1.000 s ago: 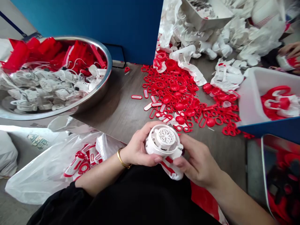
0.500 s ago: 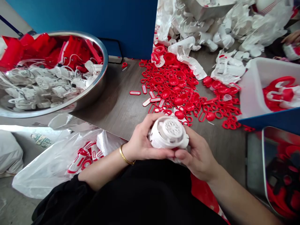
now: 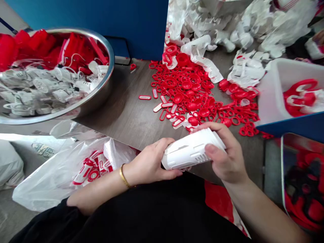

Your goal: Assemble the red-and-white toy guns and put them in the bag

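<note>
**Left hand (image 3: 149,162) and right hand (image 3: 222,152) grasp a white plastic housing (image 3: 191,150) at the near table edge**

The person holds the housing on its side and a little tilted, just above the near edge of the table. It has slotted vents on the side. The left hand cups its lower end, and the right hand closes around its other end, with the fingers over the top and the thumb on the side. Neither hand has released it.

Nearest to the camera is the person's black sleeve (image 3: 126,219), and a gold bangle (image 3: 123,175) is on the left wrist. To the near left, a clear plastic bag (image 3: 45,189) holds red and white parts (image 3: 88,172). To the near right is a metal tray (image 3: 282,168) with red and black parts.

Further on the left, a steel bowl (image 3: 108,64) stands on the brown table (image 3: 126,114), filled with white and red parts. Ahead of the hands lies a pile of red plastic rings and caps (image 3: 182,87). To the right of it is a white bin (image 3: 268,87) with red and white pieces. Furthest away are a heap of white plastic parts (image 3: 227,33) and a blue wall (image 3: 88,27). At the far right edge, part of another person's hand (image 3: 320,37) shows, but it is too cut off to tell more.
</note>
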Available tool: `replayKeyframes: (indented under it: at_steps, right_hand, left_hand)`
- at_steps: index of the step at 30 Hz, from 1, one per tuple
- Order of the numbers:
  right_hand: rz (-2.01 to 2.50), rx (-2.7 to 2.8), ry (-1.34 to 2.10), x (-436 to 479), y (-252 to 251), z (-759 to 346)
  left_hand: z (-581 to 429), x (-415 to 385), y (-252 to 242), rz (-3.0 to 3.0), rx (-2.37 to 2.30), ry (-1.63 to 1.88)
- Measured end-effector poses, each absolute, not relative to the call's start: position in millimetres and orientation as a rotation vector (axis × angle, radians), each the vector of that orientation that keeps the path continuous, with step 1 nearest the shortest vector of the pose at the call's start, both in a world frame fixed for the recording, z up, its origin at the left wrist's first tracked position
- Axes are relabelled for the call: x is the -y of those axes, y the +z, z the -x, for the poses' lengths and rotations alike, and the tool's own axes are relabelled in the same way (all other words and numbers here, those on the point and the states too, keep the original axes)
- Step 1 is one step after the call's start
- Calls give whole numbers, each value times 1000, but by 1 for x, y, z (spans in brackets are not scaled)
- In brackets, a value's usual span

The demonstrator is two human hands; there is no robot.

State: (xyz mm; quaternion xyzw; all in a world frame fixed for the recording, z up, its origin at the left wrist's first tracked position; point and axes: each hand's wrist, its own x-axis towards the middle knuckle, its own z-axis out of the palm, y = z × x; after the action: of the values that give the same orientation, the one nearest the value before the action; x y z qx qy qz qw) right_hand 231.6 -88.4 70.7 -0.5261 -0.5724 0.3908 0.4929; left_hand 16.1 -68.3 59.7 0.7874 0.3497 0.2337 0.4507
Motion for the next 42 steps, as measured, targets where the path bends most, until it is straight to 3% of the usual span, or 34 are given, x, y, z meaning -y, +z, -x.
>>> replayKeyframes:
  at_steps: [8, 12, 17, 25, 27, 32, 35, 39, 42]
  right_hand:
    - [1175, 1610, 1008, 62, 78, -218]
    - [1142, 1842, 1218, 88, 83, -230]
    - [1161, 1969, 1478, 108, 79, -239]
    - [1205, 2105, 874, 119, 56, -236]
    - [1224, 2141, 868, 121, 57, -237]
    - [1265, 2018, 1138, 126, 61, -239]
    - [1441, 1927, 1148, 135, 45, -253]
    - [1930, 1835, 621, 135, 13, -266]
    - [2030, 1843, 267, 117, 0, -259]
  left_hand:
    - [-9, 59, 41, -1518, -695, 527]
    - [9, 67, 37, -1186, -636, 736]
    - [19, 72, 23, -1079, -515, 691]
    - [22, 57, 32, -1410, -605, 656]
    - [22, 53, 38, -1469, -597, 658]
    - [18, 56, 33, -1267, -701, 1130]
    - [19, 61, 23, -1172, -725, 1202]
    - [16, 59, 16, -1046, -734, 1177]
    - [5, 53, 17, -1130, -687, 1204]
